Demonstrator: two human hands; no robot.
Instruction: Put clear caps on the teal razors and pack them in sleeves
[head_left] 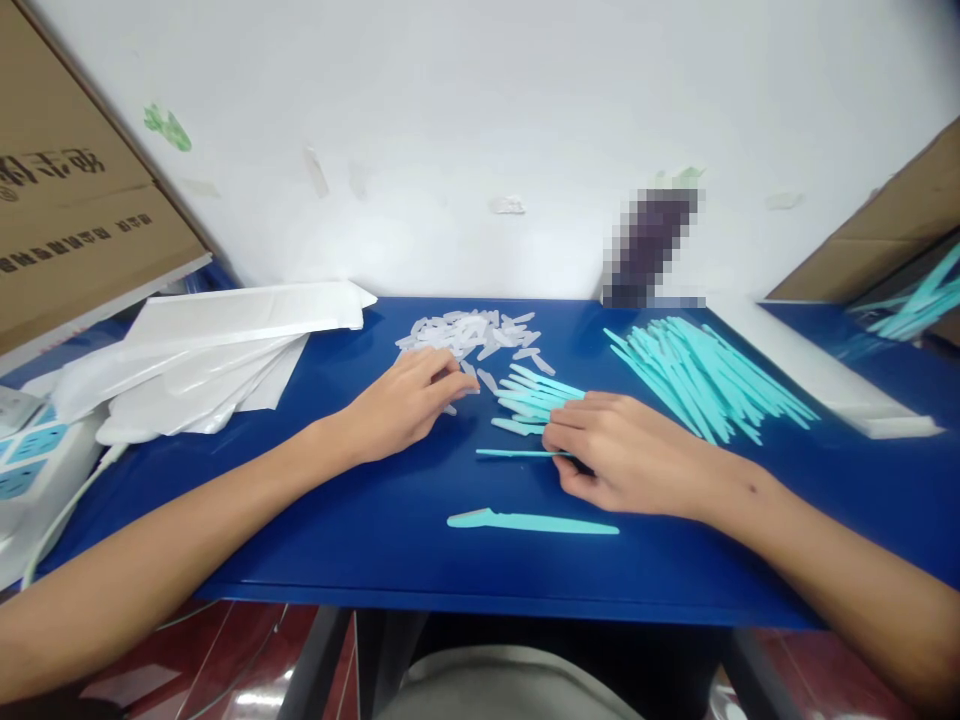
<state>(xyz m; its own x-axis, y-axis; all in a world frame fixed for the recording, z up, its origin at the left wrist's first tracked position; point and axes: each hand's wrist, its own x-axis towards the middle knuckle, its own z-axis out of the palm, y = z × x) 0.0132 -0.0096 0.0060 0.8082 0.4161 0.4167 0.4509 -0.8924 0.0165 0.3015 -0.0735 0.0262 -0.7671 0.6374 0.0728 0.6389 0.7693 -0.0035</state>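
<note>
Blue table (pixel 360 530), white wall (pixel 450 120) behind. Your right hand (pixel 626 452) pinches turquoise stick (pixel 517 453), mid-table. Your left hand (pixel 405 402): fingers narrow, can't tell if holding anything. Looks partway: small batch (pixel 529 395) set apart; big pile (pixel 697 375), clear pieces (pixel 465 328) remain.

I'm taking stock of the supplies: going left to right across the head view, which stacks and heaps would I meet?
White packaging → heap of pale pieces → large turquoise pile → turquoise sticks at the far-right edge.
</note>
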